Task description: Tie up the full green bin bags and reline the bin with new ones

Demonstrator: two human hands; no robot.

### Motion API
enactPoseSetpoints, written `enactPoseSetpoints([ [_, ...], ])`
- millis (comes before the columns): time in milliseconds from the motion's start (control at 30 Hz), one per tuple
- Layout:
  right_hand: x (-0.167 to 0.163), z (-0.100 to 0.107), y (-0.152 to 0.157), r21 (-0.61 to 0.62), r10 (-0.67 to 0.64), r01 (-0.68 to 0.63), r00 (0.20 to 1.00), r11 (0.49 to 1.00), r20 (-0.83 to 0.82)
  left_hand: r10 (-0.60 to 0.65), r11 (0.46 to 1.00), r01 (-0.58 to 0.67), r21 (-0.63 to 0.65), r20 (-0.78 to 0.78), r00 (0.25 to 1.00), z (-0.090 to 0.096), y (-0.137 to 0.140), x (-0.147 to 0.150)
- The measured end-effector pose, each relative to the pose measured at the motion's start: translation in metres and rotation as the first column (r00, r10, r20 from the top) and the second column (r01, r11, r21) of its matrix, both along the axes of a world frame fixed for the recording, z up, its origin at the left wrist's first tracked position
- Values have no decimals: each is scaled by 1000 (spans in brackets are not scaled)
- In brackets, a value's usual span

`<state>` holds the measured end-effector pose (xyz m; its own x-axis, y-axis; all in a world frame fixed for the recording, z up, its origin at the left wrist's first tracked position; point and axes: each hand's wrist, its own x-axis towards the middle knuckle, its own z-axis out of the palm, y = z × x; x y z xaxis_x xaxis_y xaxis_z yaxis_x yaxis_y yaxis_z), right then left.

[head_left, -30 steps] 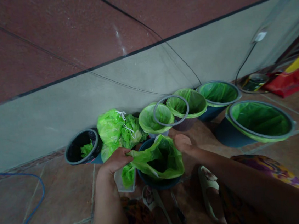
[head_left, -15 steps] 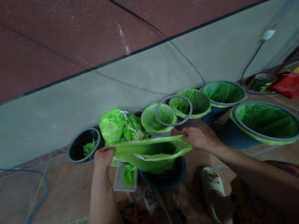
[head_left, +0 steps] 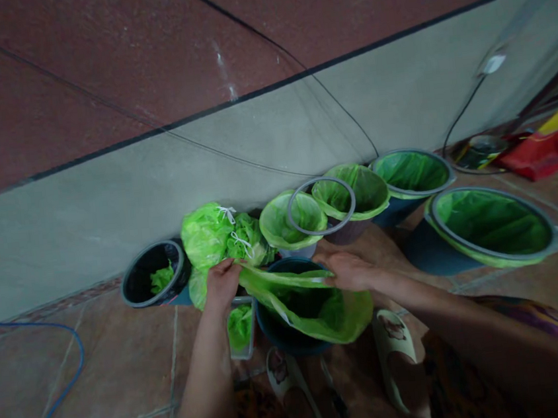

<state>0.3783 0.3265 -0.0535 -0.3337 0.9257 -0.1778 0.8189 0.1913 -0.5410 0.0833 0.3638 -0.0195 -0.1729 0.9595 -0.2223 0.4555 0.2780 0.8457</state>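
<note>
A green bin liner [head_left: 355,317] hangs with its mouth spread over a dark blue trash bin [head_left: 272,333] between my feet. My left hand [head_left: 224,282] pinches the liner's edge at the left. At the far side of the mouth, my right hand [head_left: 348,269] is closed on the same edge. The near edge of the liner droops over the bin's right front. A grey rim ring [head_left: 291,214] rests across two lined bins behind my hands. Beside the blue bin on the left stands a small clear container [head_left: 247,352] with green plastic in it.
Tied green bags [head_left: 206,233] lean by the wall, next to a dark bin [head_left: 131,294]. Bins with green liners [head_left: 489,220] stand at the right. A red dustpan [head_left: 530,153] lies farther right, and a blue cable [head_left: 78,363] crosses the left floor.
My hands have come closer together, the left one moving right and the right one slightly left. The liner's mouth has opened wider and its near edge has dropped over the bin.
</note>
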Motion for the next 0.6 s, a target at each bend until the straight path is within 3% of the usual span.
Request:
enactPoseSetpoints([
  [67, -15, 12, 2, -25, 79, -82, 992, 996, -96, -98, 995, 98, 3, 12, 995, 4, -4, 17],
  [167, -39, 21, 1, 42, 143, -137, 969, 990, -203, -196, 981, 196, 8, 15, 980, 6, -7, 35],
  [400, -63, 16, 1, 5, 115, -116, 988, 993, -106, -214, 974, 227, 22, -256, 943, 8, -6, 48],
  [600, -52, 19, 10, 85, -52, 61, 993, 995, -104, -241, 963, 261, -61, -622, 745, 5, -8, 40],
])
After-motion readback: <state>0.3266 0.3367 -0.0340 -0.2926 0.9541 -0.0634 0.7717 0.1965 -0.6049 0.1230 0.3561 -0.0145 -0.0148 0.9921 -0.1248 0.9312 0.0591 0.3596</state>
